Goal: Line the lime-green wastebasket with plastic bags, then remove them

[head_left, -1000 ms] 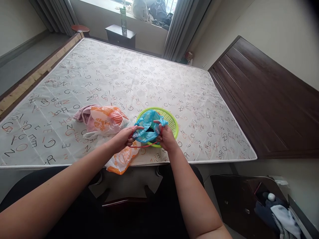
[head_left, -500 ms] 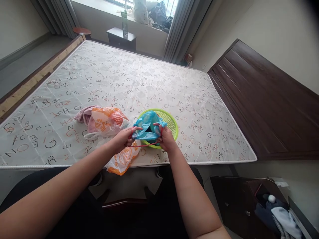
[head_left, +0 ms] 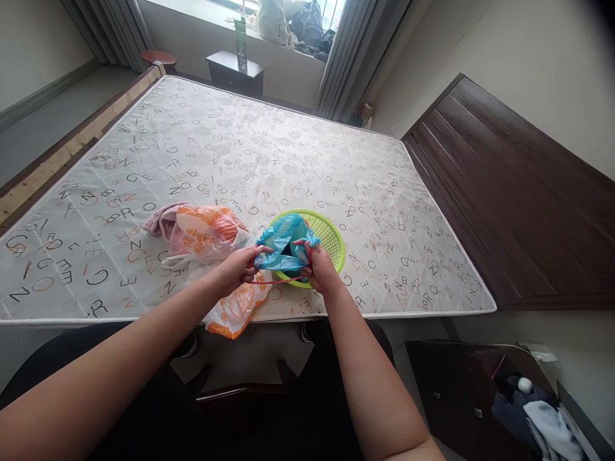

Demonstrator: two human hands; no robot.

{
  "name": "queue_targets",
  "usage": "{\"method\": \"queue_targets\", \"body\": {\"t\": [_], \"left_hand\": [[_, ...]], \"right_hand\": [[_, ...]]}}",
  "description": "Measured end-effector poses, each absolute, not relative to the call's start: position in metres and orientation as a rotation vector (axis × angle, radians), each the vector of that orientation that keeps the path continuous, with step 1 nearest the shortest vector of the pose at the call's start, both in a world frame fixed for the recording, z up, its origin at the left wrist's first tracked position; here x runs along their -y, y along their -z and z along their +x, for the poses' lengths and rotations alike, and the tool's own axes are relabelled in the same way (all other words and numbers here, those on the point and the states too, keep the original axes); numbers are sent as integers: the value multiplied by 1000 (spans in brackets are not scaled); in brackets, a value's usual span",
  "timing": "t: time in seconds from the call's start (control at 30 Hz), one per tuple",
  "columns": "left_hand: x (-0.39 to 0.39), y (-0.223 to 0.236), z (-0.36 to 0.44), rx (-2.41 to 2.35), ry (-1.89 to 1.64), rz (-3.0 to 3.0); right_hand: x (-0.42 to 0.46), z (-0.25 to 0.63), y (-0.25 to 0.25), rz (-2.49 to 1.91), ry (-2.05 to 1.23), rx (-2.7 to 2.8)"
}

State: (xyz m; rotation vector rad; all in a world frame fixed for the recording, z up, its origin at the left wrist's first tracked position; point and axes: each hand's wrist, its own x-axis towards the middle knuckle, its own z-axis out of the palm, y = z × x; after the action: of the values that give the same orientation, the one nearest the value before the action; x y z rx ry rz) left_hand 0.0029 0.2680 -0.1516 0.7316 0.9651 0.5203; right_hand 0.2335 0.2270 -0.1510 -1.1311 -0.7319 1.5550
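Observation:
Both hands grip the rim of a blue plastic bag [head_left: 283, 262], whose mouth is held apart with a dark inside showing. My left hand [head_left: 239, 265] pinches its left edge, and my right hand [head_left: 320, 266] is closed on its right edge. A red drawstring [head_left: 278, 281] runs slack between the hands on the near side. Beneath the bag stands a lime-green plastic basket [head_left: 335, 240], partly covered by it. Left of the basket lie white-and-orange plastic bags [head_left: 204, 230] and a pink towel [head_left: 166, 224].
Everything rests on a letter-printed mattress [head_left: 250, 153], near its front edge. A dark wooden headboard [head_left: 509, 205] rises at the right. A dark nightstand [head_left: 442, 378] holding clothes [head_left: 548, 419] stands at the lower right. By the window is a small table [head_left: 235, 70] with a bottle [head_left: 241, 45].
Almost nothing differs. The right fingers and the bag's right edge have shifted very slightly, and the view has tilted a touch.

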Motion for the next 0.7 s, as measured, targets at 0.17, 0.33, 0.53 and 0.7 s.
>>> {"method": "queue_targets", "body": {"t": [0.17, 0.33, 0.53, 0.7], "left_hand": [[-267, 151, 5, -969, -521, 739], [-268, 150, 8, -969, -546, 729], [-269, 147, 8, -949, -549, 704], [-272, 147, 8, -916, -642, 595]], "right_hand": [[-226, 232, 154, -1200, -1536, 769], [-226, 230, 155, -1241, -1569, 868], [-224, 229, 151, -1314, -1616, 927], [-222, 232, 149, -1183, -1644, 894]]}}
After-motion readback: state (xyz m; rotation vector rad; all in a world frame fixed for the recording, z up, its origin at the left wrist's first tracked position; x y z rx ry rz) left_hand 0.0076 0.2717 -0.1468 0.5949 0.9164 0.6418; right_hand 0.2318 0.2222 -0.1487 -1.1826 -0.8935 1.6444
